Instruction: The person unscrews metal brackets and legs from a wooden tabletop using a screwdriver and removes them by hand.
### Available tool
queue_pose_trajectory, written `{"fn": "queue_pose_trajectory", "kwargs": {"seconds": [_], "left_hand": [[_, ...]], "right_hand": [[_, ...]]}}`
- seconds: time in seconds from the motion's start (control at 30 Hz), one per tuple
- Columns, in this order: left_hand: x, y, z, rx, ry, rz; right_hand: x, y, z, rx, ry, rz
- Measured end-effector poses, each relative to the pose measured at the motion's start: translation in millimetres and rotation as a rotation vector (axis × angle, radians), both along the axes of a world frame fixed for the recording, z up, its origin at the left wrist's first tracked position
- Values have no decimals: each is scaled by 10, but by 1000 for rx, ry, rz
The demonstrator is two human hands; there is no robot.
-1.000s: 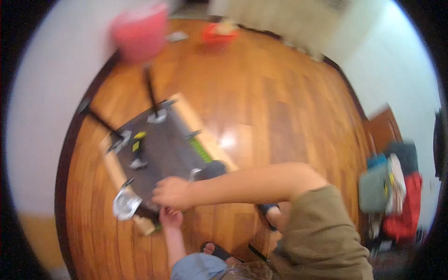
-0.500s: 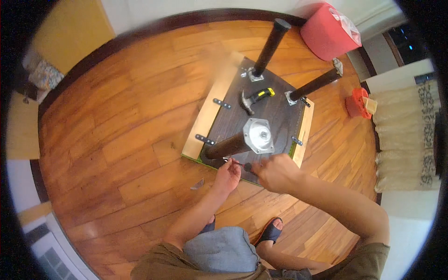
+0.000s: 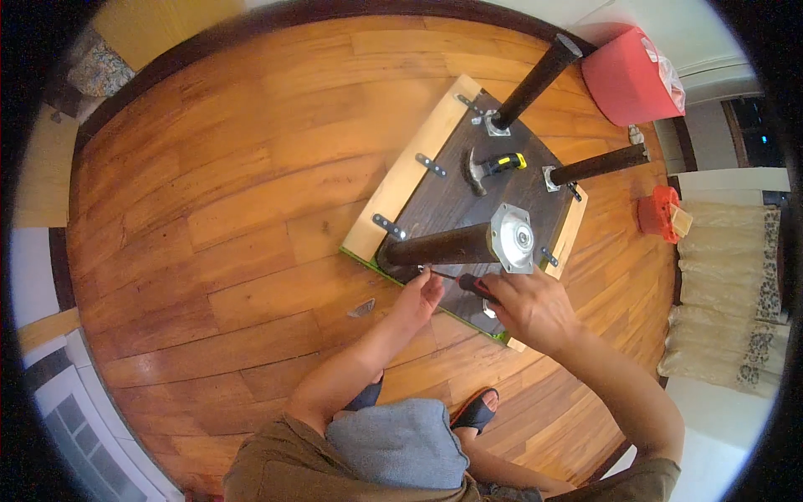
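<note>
My right hand is wrapped round the red-and-black handle of a screwdriver, whose thin shaft points left. At its tip the fingers of my left hand are pinched together; what is between them is too small to make out. Both hands are over the near edge of a dark wooden tabletop lying on the floor. Just beyond them a dark tube leg slants up from the near-left corner, a silver metal plate on its raised end. A claw hammer with a black-and-yellow handle lies on the board.
Two more dark legs rise from the board's far side. Light wooden strips with black brackets edge it. A small flat piece lies on the floor at left. Pink and red bins stand at right.
The view has shifted, so the board appears farther right. My right hand has turned, and more of the screwdriver's handle shows. My left fingers remain at its tip.
</note>
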State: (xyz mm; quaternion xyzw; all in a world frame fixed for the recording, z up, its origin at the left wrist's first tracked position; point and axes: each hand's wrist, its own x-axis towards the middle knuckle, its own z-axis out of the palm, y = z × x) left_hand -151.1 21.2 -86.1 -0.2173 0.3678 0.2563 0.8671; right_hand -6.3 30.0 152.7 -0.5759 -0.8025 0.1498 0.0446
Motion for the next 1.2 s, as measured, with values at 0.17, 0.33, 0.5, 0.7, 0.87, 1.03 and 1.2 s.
{"fn": "queue_pose_trajectory", "kwargs": {"seconds": [0.17, 0.33, 0.5, 0.7, 0.87, 1.03, 1.2], "left_hand": [[-137, -16, 61, 469, 525, -358], [-220, -11, 106, 1246, 1124, -483], [-244, 85, 104, 1564, 1402, -622], [-248, 140, 79, 1702, 1469, -635], [-244, 135, 33, 1792, 1485, -583], [-228, 136, 29, 1849, 1526, -657], [-234, 117, -90, 1910, 1570, -727]], "right_hand": [[-100, 55, 36, -186, -117, -258], [-54, 6, -52, -97, -76, -225], [-143, -113, -2, -65, 75, -241], [-97, -160, -7, -336, 22, -464], [-185, -173, 72, -336, -143, -457], [-83, -163, -50, -93, 11, -271], [-209, -187, 48, -335, -171, -396]]}}
